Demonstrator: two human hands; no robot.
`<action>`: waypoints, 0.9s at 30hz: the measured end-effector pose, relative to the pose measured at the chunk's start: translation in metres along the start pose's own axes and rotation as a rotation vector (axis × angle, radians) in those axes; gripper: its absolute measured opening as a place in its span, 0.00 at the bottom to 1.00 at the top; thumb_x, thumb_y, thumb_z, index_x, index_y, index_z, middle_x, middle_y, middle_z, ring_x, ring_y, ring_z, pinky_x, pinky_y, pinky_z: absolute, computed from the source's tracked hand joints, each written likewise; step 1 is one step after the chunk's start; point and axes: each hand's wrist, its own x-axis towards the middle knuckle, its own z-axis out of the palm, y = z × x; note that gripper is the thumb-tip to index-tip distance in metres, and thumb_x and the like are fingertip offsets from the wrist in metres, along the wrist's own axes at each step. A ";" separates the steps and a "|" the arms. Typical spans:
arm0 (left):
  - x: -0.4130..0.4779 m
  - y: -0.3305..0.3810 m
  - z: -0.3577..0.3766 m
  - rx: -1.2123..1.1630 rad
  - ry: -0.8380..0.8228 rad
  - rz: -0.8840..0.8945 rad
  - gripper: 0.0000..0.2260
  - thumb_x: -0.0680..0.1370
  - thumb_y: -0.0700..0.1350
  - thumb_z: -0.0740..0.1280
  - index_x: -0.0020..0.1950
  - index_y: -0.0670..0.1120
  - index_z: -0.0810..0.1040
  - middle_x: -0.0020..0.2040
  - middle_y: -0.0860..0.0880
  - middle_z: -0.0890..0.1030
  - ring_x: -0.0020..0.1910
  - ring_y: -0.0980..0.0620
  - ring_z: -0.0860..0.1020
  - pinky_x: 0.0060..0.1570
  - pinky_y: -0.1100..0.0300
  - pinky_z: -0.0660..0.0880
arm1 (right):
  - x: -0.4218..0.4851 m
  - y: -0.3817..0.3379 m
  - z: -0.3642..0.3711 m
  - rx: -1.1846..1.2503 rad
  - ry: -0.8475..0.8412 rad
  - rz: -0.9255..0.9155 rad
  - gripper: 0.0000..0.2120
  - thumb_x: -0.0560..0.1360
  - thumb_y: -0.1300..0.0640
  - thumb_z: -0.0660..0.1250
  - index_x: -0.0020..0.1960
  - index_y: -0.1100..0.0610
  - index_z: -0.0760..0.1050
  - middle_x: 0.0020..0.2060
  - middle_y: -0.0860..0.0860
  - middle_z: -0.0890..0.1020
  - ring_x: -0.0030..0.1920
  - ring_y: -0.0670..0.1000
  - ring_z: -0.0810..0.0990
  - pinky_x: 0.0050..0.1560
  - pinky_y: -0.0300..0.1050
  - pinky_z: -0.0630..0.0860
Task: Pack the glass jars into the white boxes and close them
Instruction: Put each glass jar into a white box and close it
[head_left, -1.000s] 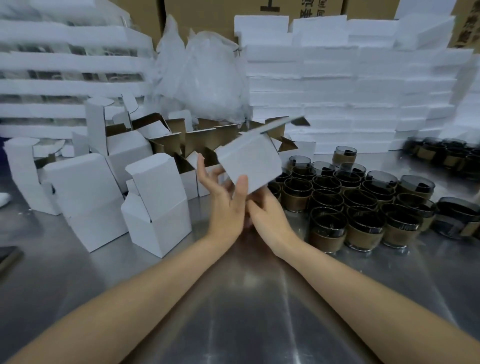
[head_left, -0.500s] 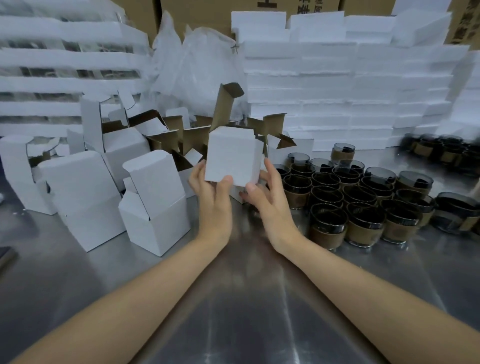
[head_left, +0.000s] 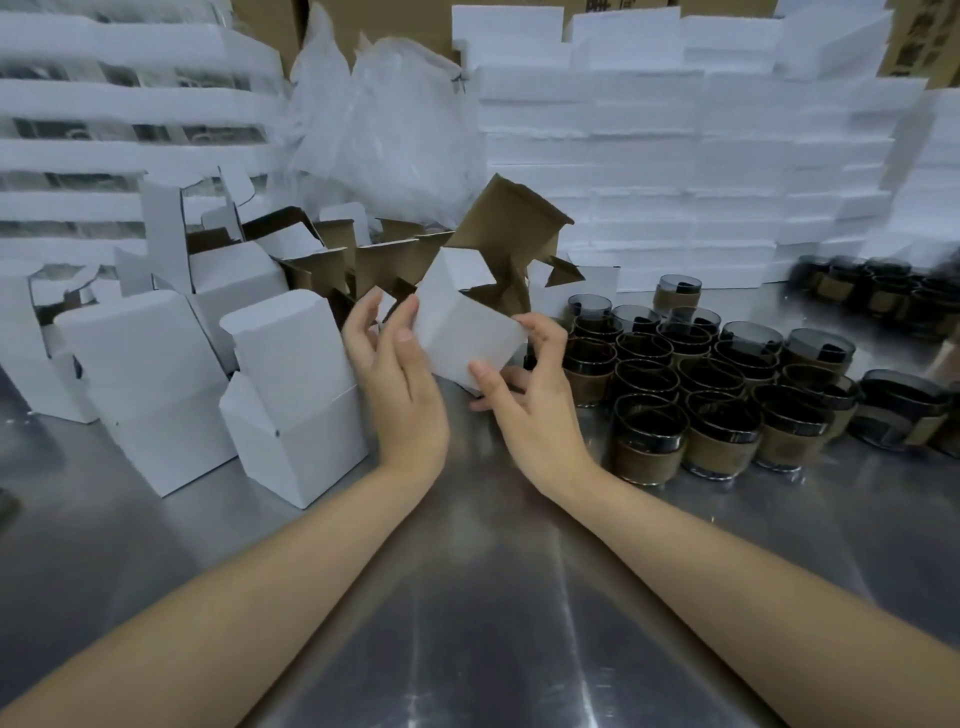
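Note:
A small white box (head_left: 462, 327) with brown inside hangs tilted above the steel table, its lid flap (head_left: 506, 218) standing open upward. My left hand (head_left: 397, 374) holds its left side with thumb and fingers. My right hand (head_left: 530, 400) grips its lower right corner, thumb on the front face. Several dark glass jars (head_left: 691, 384) with brown paper bands stand clustered to the right of my hands. I cannot see whether a jar is inside the held box.
Closed white boxes (head_left: 291, 395) lie at the left, open ones (head_left: 244, 270) behind them. White foam slabs (head_left: 675, 156) and a plastic bag (head_left: 384, 130) fill the back. More jars (head_left: 883, 296) stand at the far right. The steel table (head_left: 467, 597) reaches toward me.
The box has tipped and turned between my hands, its lid flap swinging up and open. My right hand moved from its side to the lower right corner.

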 end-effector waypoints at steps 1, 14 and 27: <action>-0.001 0.001 0.000 0.028 0.026 0.065 0.17 0.84 0.45 0.53 0.65 0.42 0.75 0.67 0.48 0.65 0.67 0.57 0.66 0.67 0.64 0.64 | 0.000 0.000 0.000 -0.014 0.005 -0.008 0.22 0.78 0.54 0.66 0.58 0.33 0.57 0.57 0.36 0.69 0.49 0.51 0.82 0.44 0.57 0.82; -0.012 0.013 0.000 0.455 -0.270 0.481 0.13 0.76 0.36 0.58 0.51 0.44 0.82 0.51 0.48 0.81 0.57 0.52 0.72 0.67 0.59 0.57 | 0.002 0.011 0.000 -0.532 -0.253 -0.035 0.16 0.79 0.52 0.57 0.65 0.54 0.66 0.61 0.49 0.72 0.55 0.54 0.78 0.54 0.58 0.75; 0.007 -0.005 -0.007 0.442 -0.368 0.320 0.19 0.67 0.27 0.58 0.49 0.43 0.80 0.51 0.47 0.77 0.58 0.47 0.73 0.71 0.56 0.58 | 0.005 0.011 -0.003 -0.679 0.074 0.261 0.16 0.79 0.59 0.62 0.66 0.59 0.67 0.70 0.54 0.57 0.70 0.54 0.57 0.68 0.52 0.59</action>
